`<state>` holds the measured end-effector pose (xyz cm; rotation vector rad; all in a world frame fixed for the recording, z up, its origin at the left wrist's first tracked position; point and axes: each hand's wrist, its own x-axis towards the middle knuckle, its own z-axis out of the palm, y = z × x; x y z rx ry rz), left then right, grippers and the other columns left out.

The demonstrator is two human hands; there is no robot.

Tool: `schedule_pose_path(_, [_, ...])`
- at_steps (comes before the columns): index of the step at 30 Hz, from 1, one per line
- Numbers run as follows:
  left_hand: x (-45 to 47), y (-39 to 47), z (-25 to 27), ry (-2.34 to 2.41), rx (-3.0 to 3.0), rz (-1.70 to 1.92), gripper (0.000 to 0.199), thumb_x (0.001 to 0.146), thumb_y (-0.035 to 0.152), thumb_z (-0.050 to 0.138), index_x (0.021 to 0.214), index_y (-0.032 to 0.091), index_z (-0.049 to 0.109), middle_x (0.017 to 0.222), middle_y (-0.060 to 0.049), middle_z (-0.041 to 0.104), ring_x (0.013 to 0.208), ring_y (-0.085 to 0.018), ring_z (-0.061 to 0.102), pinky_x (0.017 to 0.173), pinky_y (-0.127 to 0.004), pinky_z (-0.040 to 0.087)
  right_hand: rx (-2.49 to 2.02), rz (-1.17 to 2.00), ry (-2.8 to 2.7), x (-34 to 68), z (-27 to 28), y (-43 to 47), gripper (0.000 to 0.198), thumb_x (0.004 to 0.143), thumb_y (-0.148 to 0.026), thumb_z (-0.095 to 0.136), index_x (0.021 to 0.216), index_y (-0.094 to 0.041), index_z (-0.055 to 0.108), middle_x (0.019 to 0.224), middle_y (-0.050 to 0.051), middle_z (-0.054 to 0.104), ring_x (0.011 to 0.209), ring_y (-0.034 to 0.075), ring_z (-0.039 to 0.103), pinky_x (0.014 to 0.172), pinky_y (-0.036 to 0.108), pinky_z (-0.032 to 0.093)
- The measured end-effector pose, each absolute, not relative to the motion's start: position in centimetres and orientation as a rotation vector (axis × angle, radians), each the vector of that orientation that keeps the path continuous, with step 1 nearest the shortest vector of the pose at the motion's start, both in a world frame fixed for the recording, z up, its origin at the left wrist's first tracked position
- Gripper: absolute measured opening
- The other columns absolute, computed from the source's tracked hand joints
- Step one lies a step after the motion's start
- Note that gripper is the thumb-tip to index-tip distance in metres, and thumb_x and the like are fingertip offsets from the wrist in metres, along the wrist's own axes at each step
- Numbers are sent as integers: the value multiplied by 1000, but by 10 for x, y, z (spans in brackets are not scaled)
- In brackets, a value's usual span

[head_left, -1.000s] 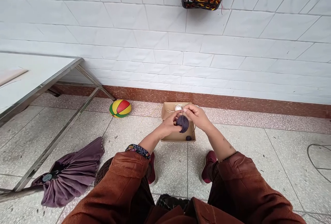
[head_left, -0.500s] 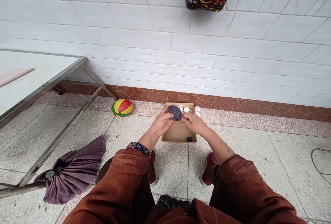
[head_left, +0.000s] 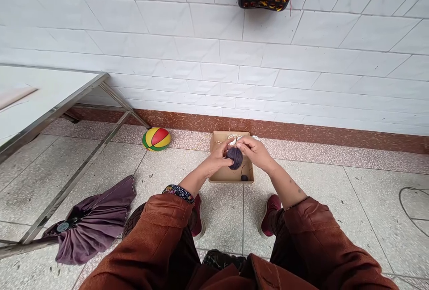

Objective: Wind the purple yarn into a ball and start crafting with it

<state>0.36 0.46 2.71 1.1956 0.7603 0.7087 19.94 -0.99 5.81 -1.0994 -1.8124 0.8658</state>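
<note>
A ball of dark purple yarn (head_left: 235, 159) is in my left hand (head_left: 218, 160), thumb on its near side and fingers round the far side. My right hand (head_left: 254, 150) pinches at the ball's upper edge, where a strand seems to be; the strand itself is too fine to make out fully. Below both hands an open cardboard box (head_left: 221, 177) rests on the floor. A small dark ball of yarn (head_left: 244, 178) lies in its front right corner. White balls (head_left: 232, 140) with string are at the back of the box, partly hidden by my fingers.
A yellow, red and green ball (head_left: 156, 139) lies by the wall, near a metal-framed table (head_left: 110, 89). A folded purple umbrella (head_left: 97, 223) is on the floor at left. A black basket (head_left: 264, 2) hangs on the tiled wall. At right lies a thin cable (head_left: 404, 205).
The yarn ball has turned in my left hand and come slightly lower and to the right. My right hand has moved up and rightward to the ball's top edge.
</note>
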Motion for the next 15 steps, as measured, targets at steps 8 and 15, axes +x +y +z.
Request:
schedule_pose_path(8, [-1,2,36,531,965,831,79,65,17,75,140,29,54,114,-5,65,103,-20,60,90,-33,44,-1379,848,-1784,201,34,-1,26,96,-34,49,74,-22,55,67,-1,54,65,16,49,63,27,38])
schedule_pose_path(15, [-4,14,31,593,808,1021,55,70,23,74,124,19,66,118,-10,69,110,-26,63,95,-40,48,-1266,860,-2029,189,32,-10,20,95,-26,54,76,-20,57,75,0,59,72,16,53,67,26,39])
